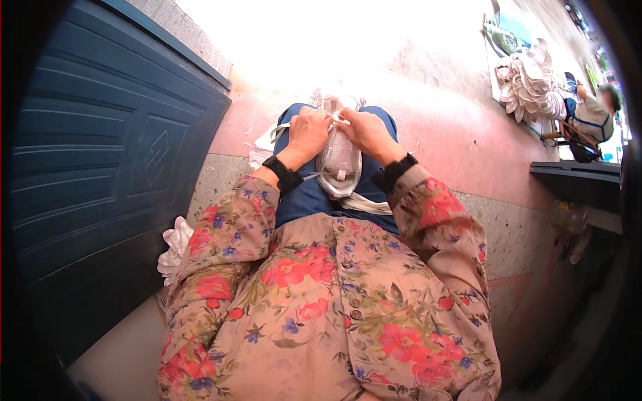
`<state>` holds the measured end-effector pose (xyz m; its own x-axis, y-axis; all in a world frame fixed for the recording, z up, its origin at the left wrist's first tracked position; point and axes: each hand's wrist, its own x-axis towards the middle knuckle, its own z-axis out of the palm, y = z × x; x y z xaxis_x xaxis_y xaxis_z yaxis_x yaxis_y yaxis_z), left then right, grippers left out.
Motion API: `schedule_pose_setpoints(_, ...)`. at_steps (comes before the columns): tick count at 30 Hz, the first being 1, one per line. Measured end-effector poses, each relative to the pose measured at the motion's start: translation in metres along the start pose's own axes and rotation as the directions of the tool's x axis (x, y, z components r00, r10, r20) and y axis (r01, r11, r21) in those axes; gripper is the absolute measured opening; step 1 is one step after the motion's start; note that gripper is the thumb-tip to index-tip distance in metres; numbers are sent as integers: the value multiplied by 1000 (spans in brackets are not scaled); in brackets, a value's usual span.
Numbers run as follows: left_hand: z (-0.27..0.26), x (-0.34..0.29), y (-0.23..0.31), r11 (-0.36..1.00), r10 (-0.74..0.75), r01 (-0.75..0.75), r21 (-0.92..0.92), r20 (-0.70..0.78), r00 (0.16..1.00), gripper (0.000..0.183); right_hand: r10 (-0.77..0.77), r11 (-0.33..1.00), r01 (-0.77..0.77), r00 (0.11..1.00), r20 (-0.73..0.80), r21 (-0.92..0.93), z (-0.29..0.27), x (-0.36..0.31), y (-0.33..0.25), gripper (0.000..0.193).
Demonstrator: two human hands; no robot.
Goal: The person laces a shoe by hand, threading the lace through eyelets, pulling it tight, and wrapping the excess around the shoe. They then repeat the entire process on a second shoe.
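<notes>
A pale pink shoe (340,152) lies on the person's lap, between the thighs of the blue jeans (294,204), pointing away from the body. The left hand (309,134) and the right hand (369,136) meet over its far half, one on each side. The fingers of both hands are bent and pinch a white lace (337,118) between the tips, just above the shoe; glare there blurs the exact grip of each fingertip. The shoe's perforated panel and small tab (342,174) show below the fingers, nearer the person. A bundle of white cords (364,204) lies across the jeans by the near end of the shoe.

Both wrists carry black bands (283,175), below the cuffs of a flowered jacket (314,287). At the left stands a dark blue door (100,147), with a crumpled white cloth (176,247) near its lower edge. The floor (448,127) beyond the knees is pinkish and washed out by light. Well apart, at the upper right, are a heap of white shoes (531,83) and another person (592,119) sitting.
</notes>
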<state>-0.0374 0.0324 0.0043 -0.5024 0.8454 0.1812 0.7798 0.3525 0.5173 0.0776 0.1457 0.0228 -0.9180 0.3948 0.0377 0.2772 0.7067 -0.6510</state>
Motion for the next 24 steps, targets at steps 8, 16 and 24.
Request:
schedule_pose_setpoints(8,1,5,7,990,-60,52,133,55,997,19,238,960,-230,971,-33,159,22,10,22,26)
schedule_pose_setpoints(16,5,10,10,971,138,-154,181,100,985,16,244,942,-211,965,-100,262,22,6,20,28)
schedule_pose_setpoints(24,-6,-2,10,973,63,-83,215,99,993,26,455,784,-424,889,46,453,22,-17,4,30)
